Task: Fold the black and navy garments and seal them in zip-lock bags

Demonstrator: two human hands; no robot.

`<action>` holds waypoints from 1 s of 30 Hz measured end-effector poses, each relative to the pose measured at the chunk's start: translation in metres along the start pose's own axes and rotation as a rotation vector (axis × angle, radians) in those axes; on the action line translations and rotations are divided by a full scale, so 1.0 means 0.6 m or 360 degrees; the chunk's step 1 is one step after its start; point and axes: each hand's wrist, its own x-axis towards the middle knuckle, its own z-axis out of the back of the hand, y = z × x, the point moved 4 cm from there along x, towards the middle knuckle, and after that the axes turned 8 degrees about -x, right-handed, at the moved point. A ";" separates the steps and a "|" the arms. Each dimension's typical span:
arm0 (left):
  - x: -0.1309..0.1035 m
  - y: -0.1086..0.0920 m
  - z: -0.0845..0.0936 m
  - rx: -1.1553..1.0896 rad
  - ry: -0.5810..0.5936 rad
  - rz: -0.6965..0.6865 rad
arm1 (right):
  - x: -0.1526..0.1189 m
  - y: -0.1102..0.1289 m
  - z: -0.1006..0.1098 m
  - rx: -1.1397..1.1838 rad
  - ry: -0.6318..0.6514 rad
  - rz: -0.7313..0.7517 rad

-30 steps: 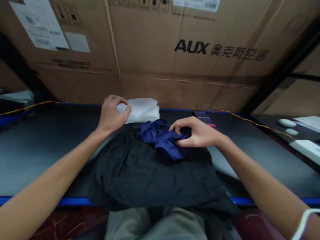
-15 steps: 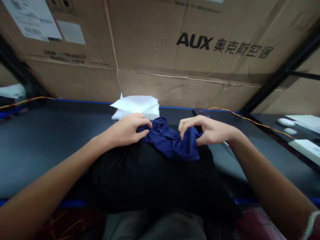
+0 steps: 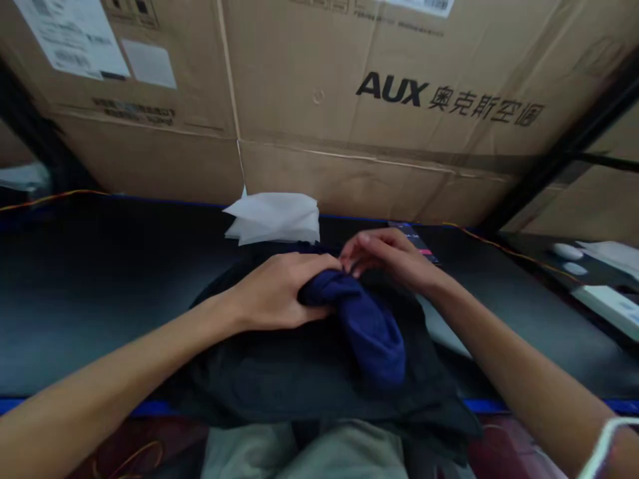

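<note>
A navy blue cloth [image 3: 372,332] is bunched over a larger black cloth [image 3: 279,372], its loose end hanging toward me. Whether the two are one piece I cannot tell. My left hand [image 3: 287,289] is closed around the upper left of the navy cloth, thumb below and fingers above. Close beside its fingertips, my right hand [image 3: 387,256] has curled fingers pinched at the top edge of the navy cloth; exactly what lies between those fingertips is partly hidden. The black cloth spreads across the table's front edge and down over my lap.
Folded white sheets [image 3: 277,216] lie behind my hands on the dark table [image 3: 90,286]. A phone-like dark device [image 3: 417,243] is behind my right hand. Large cardboard boxes [image 3: 319,120] stand at the back. White items [image 3: 612,309] and a red-yellow wire [image 3: 514,253] are right.
My left hand has moved right and gathered the navy cloth. My right hand has shifted left to meet it, and the cloth's loose end now hangs lower, toward me.
</note>
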 end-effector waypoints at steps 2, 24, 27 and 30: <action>-0.005 -0.012 -0.007 0.0144 0.0025 -0.0156 | 0.007 -0.007 0.006 -0.0182 -0.0318 0.0104; -0.018 -0.040 0.052 -0.0470 -0.0203 -0.0262 | 0.093 0.012 0.011 -0.1190 -0.0393 0.0533; -0.018 -0.021 0.101 -0.0802 -0.0309 -0.0152 | 0.053 0.032 0.057 -0.1150 -0.0547 0.0305; -0.018 0.014 0.123 -0.0865 -0.0325 -0.0045 | -0.008 0.035 0.080 -0.1124 -0.0635 0.0016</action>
